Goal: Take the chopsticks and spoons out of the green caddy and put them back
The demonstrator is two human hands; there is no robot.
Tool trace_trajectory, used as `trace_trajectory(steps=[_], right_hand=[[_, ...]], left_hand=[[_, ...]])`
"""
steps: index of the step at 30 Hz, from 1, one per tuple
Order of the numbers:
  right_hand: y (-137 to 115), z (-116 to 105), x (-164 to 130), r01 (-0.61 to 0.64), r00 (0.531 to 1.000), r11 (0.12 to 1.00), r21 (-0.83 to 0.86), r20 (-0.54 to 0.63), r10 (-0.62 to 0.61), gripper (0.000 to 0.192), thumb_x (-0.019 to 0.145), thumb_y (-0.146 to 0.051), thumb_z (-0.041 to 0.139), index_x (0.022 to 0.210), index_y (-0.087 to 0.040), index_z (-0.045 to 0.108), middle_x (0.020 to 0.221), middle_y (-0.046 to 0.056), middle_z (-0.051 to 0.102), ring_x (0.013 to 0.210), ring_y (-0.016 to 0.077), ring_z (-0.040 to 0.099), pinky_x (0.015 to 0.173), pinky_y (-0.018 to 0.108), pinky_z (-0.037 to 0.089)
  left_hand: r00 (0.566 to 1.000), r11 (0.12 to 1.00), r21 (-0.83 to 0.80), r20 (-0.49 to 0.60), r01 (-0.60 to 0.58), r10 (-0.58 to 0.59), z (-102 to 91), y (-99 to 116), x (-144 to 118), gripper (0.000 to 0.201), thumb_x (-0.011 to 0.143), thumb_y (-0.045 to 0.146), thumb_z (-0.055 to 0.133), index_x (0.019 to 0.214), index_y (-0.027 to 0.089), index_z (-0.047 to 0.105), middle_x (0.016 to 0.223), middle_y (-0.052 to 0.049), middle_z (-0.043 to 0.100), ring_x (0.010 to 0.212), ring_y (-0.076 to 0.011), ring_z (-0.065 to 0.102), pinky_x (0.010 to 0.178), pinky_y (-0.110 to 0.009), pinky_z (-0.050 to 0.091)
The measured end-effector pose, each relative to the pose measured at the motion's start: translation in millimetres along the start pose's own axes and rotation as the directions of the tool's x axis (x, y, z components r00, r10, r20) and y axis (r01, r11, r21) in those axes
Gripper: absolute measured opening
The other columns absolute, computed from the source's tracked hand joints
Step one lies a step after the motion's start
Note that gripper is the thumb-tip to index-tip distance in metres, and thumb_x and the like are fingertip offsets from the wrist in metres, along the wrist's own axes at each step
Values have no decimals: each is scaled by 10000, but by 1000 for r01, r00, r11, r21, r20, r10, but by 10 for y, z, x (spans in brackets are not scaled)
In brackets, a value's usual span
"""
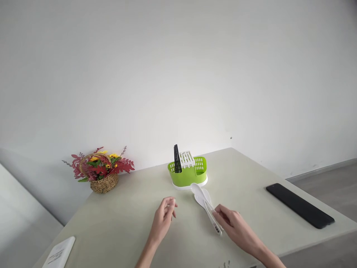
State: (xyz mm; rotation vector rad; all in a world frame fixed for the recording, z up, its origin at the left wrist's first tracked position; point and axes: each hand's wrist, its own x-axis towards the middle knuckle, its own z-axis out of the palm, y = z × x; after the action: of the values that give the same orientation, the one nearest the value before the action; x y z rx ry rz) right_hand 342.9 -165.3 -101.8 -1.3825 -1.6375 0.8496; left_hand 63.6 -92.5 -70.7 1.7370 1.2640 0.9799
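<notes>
Two white spoons [205, 203], light, stiff and slippery, lie stacked on the bench [251, 175]; right hand [235, 225] pinches their handles, left hand [164, 217] hovers loosely curled, empty.

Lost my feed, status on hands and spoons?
Right hand gripping white spoons by the handles, bowls toward green caddy. Left hand empty, loosely curled over table. Nothing between spoons and caddy.
</notes>
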Motion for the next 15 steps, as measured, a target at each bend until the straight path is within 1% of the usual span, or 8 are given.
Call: trace_trajectory(steps=[1,3,6,9,11,12,14,15], right_hand=[[-79,10,-26,24,999,999,30,48,-25,406,1020,-582,381,805,-245,451,640,-68,376,607,129,335,589,266,269],[-214,29,-57,59,989,996,71,128,-68,391,1022,-564,409,815,-238,472,658,-70,338,627,125,309,592,266,260],[-339,50,-64,85,976,990,110,192,-105,387,1025,-542,430,806,-228,489,680,-67,313,646,122,298,598,265,264],[-374,50,-51,99,971,986,133,205,-125,388,1021,-540,453,810,-223,521,675,-68,317,642,119,303,596,265,269],[-337,20,-34,113,971,981,158,192,-143,351,1018,-543,468,906,-229,577,677,-69,345,640,119,327,599,262,285],[-295,-8,-25,118,973,978,173,176,-149,336,1019,-545,468,982,-235,592,680,-70,362,640,121,340,600,262,294],[-156,-86,-4,112,984,975,192,116,-136,352,1021,-559,453,1119,-245,578,686,-72,380,635,125,351,600,262,304],[-61,-130,5,99,990,976,193,77,-116,371,1020,-571,442,1150,-246,564,686,-74,373,631,127,348,597,263,303]], left_hand=[[998,999,-30,58,-11,13,16,126,2,489,968,633,476,1215,219,558,1087,-74,683,711,-142,647,641,-262,496],[988,998,-53,149,-26,34,31,362,10,479,981,612,472,1244,217,534,1080,-75,692,681,-137,660,596,-252,490],[968,999,24,249,-43,36,13,614,1,414,995,589,460,1070,202,584,940,-54,722,607,-129,658,514,-224,446],[960,993,104,278,-60,29,-58,721,-20,398,1002,571,456,954,200,592,899,-48,748,548,-122,662,479,-216,425],[974,990,122,221,-76,48,-155,744,-4,398,996,570,467,963,198,607,869,-47,755,536,-132,669,494,-226,456],[984,988,127,164,-87,66,-223,751,20,402,989,573,479,978,195,616,847,-47,755,544,-141,676,512,-234,479],[994,984,144,-11,-104,107,-389,775,100,420,969,587,506,1017,188,628,785,-42,749,570,-165,694,548,-250,516],[985,981,161,-117,-108,128,-479,794,155,432,960,595,516,1037,186,631,751,-38,744,584,-177,703,562,-255,528]])
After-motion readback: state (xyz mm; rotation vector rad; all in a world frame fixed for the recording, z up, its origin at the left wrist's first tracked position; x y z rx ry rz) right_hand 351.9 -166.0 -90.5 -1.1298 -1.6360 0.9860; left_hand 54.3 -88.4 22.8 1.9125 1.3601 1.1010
